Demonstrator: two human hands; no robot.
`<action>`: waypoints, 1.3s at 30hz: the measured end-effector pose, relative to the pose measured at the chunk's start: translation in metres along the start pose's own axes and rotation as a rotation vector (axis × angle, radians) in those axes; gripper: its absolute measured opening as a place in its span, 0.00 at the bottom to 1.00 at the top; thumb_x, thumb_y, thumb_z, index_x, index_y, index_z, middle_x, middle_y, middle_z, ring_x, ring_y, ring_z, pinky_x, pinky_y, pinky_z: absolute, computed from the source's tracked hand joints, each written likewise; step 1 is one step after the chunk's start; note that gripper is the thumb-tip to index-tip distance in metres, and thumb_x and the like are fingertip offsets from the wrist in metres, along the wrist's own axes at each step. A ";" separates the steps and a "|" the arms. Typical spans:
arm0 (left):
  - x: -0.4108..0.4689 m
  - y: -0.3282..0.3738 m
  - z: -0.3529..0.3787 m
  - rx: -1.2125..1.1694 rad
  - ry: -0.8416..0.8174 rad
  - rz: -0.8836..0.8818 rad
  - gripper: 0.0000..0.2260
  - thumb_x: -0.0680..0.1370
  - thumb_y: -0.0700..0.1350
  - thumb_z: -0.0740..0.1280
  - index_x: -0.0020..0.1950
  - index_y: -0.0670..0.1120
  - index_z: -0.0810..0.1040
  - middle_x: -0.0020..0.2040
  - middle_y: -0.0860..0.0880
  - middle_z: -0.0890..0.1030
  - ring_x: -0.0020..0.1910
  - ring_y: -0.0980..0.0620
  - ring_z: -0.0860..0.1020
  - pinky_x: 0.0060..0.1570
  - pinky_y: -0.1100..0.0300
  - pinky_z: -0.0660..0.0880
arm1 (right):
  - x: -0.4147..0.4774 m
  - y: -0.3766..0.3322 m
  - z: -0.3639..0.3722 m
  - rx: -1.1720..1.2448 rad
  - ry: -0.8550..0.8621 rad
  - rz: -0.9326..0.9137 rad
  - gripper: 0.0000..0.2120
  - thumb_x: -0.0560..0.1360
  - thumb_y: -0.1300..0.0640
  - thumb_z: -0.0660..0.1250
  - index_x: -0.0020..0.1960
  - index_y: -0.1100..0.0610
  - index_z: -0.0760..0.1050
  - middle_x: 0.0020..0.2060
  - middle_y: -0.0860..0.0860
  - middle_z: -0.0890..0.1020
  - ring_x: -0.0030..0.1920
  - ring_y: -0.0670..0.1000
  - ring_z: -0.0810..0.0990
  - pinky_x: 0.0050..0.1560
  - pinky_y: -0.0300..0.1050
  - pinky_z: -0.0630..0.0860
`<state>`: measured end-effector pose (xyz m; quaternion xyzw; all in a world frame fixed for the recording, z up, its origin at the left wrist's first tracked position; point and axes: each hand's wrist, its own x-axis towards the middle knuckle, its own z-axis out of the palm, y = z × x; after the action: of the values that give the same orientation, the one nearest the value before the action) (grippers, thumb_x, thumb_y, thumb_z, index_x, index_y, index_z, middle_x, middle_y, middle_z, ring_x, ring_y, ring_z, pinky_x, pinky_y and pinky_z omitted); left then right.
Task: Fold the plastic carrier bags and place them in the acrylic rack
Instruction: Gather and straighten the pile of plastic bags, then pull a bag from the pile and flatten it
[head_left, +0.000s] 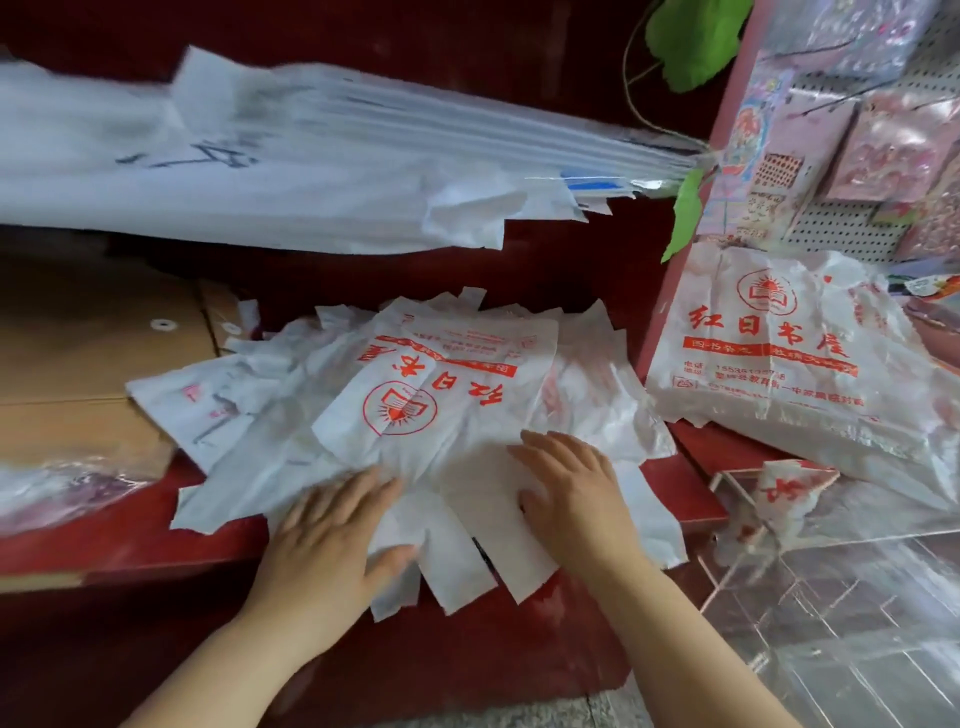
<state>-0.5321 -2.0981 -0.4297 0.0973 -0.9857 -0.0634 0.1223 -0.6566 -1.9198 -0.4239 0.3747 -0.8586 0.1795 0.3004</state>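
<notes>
A loose pile of white plastic carrier bags (441, 384) with red print lies spread on a dark red shelf (104, 545). The top bag has its handles pointing toward me. My left hand (327, 535) lies flat on the near left part of that bag, fingers straight, thumb by a handle strip. My right hand (571, 488) presses flat on the near right part. At the right, the clear acrylic rack (831, 597) holds one folded bag (784, 491) in its far compartment.
A thick stack of the same printed bags (779, 364) leans at the right against a pink pegboard panel (857, 156) hung with packets. Large white bags (260, 171) hang overhead. Brown cardboard (78, 364) lies at the left.
</notes>
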 end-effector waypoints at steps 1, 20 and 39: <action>0.001 -0.003 0.001 0.033 -0.038 0.012 0.43 0.71 0.70 0.28 0.67 0.52 0.70 0.68 0.53 0.70 0.66 0.52 0.70 0.64 0.61 0.56 | 0.003 -0.002 0.004 -0.023 -0.010 -0.021 0.18 0.61 0.54 0.59 0.46 0.53 0.82 0.47 0.48 0.84 0.45 0.53 0.83 0.47 0.45 0.78; 0.007 -0.010 -0.002 0.049 -0.099 -0.006 0.33 0.79 0.62 0.37 0.50 0.53 0.82 0.52 0.54 0.82 0.51 0.54 0.81 0.53 0.57 0.74 | 0.010 -0.012 0.010 0.287 -0.040 -0.064 0.19 0.67 0.58 0.55 0.46 0.62 0.82 0.45 0.53 0.84 0.48 0.54 0.82 0.52 0.43 0.73; 0.004 -0.010 -0.004 -0.280 0.377 0.156 0.30 0.78 0.63 0.48 0.55 0.43 0.80 0.54 0.48 0.81 0.56 0.56 0.70 0.62 0.55 0.65 | 0.014 -0.033 0.010 0.201 0.237 -0.133 0.12 0.70 0.54 0.62 0.37 0.57 0.82 0.37 0.48 0.84 0.42 0.48 0.77 0.44 0.40 0.68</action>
<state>-0.5332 -2.1090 -0.4266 0.0134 -0.9316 -0.1703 0.3208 -0.6438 -1.9543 -0.4196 0.4350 -0.7683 0.2869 0.3717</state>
